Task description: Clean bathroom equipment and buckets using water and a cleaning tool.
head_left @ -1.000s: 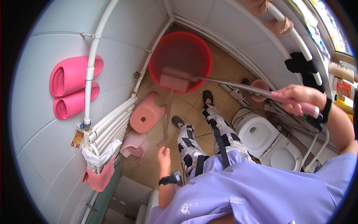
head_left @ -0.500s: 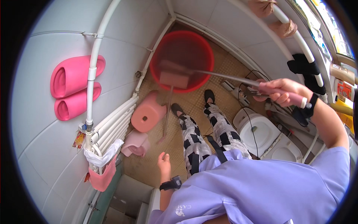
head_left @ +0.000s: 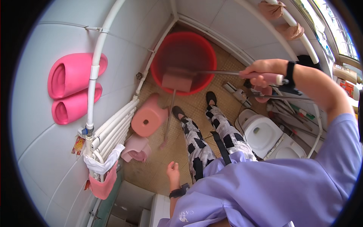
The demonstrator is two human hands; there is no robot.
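My right hand (head_left: 260, 73) is closed round the pink grip (head_left: 273, 78) of a long metal-handled tool. Its metal rod (head_left: 223, 72) reaches left into a large red tub (head_left: 213, 56) on the floor. The tool's far end is blurred inside the tub, so its kind does not show. A pink dustpan (head_left: 177, 82) rests at the tub's near rim, its thin metal handle (head_left: 170, 117) slanting down toward me. Low in front of my body, my left hand (head_left: 173, 172) has its fingers curled, with nothing visible in them.
A pink stool (head_left: 149, 115) and a smaller pink item (head_left: 137, 148) stand left, beside a white radiator (head_left: 117, 125). Pink slippers (head_left: 72, 75) hang behind a white pipe (head_left: 93, 72). At right are a white toilet (head_left: 261, 132) and several rods (head_left: 295, 115).
My right hand has moved left and farther away with the tool, and the rod now lies nearly level. My left hand has shifted slightly right and nearer my body.
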